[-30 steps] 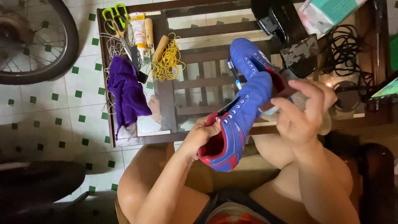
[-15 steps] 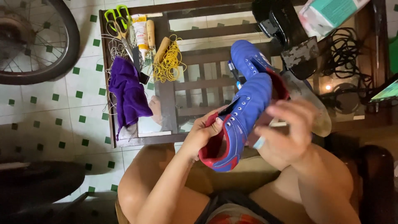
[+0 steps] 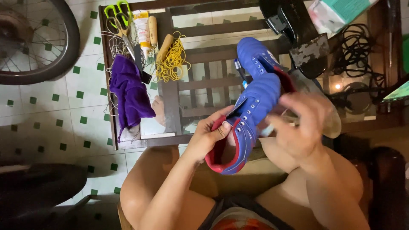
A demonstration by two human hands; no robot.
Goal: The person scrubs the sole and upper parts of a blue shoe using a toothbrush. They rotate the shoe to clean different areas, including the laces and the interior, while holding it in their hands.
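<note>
A blue shoe with red lining (image 3: 251, 115) is held over my lap. My left hand (image 3: 211, 132) grips its heel opening, thumb on the red collar. My right hand (image 3: 300, 125) is blurred beside the shoe's right side, fingers curled against its sole edge near a small pale object I cannot make out. A second blue shoe (image 3: 253, 55) lies just behind on the glass-topped table (image 3: 170, 136).
On the table lie a purple cloth (image 3: 130, 93), green-handled scissors (image 3: 121, 21), a glue tube (image 3: 142, 27), yellow string (image 3: 172, 61), black cables (image 3: 360, 51) and a teal box (image 3: 341, 12). A bicycle wheel (image 3: 34, 42) stands on the tiled floor at left.
My right hand has dropped from the shoe's toe end down along its right side towards me. The left hand and the shoe have stayed almost still.
</note>
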